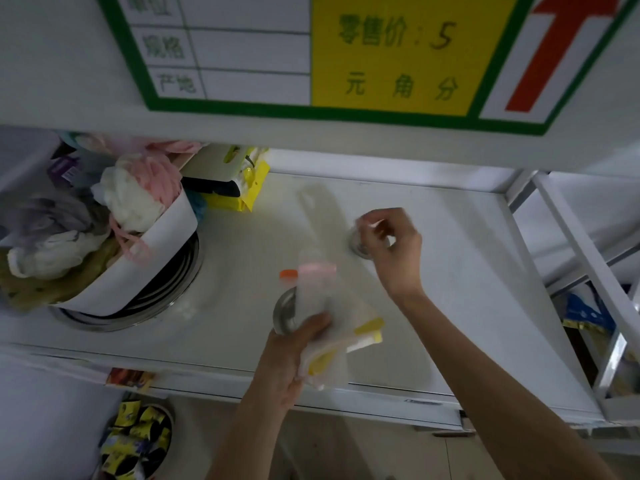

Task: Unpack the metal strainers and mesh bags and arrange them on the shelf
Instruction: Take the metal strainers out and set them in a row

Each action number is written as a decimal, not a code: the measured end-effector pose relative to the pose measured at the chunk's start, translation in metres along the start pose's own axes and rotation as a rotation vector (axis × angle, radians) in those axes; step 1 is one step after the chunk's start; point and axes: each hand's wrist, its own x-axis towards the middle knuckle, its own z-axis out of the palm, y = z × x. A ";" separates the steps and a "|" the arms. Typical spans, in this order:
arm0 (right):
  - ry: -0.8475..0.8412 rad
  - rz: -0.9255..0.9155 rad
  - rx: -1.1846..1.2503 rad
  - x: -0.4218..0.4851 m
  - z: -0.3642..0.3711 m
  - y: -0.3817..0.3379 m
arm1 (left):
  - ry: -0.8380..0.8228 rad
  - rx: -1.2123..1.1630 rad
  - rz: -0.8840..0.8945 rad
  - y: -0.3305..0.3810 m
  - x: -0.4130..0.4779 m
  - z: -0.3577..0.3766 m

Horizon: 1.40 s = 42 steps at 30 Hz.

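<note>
My left hand (294, 344) grips a bundle over the white shelf (467, 289): a small round metal strainer (284, 311) with an orange tab, and white mesh bags (329, 341) with pink and yellow label strips. My right hand (391, 247) hovers further back on the shelf, its fingertips pinched on a second small metal strainer (358, 242) wrapped in clear plastic. A clear plastic wrapper (320, 206) lies flat on the shelf behind it.
At the shelf's left stands a white bin (138, 271) stuffed with pastel bath puffs (138, 192), set on stacked metal basins (166, 289). Yellow packets (242, 192) lie at the back. A large price sign (381, 53) hangs overhead. A white rack (588, 258) stands at right.
</note>
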 end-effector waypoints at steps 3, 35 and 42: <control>-0.462 -0.304 -0.086 -0.032 -0.003 -0.039 | -0.026 0.104 -0.055 -0.003 0.002 0.010; 0.187 0.912 0.322 -0.040 -0.022 0.043 | -0.049 0.215 -0.109 -0.028 0.012 0.030; -0.021 0.700 -0.240 -0.048 -0.026 0.077 | -0.088 0.128 -0.075 -0.021 0.001 -0.002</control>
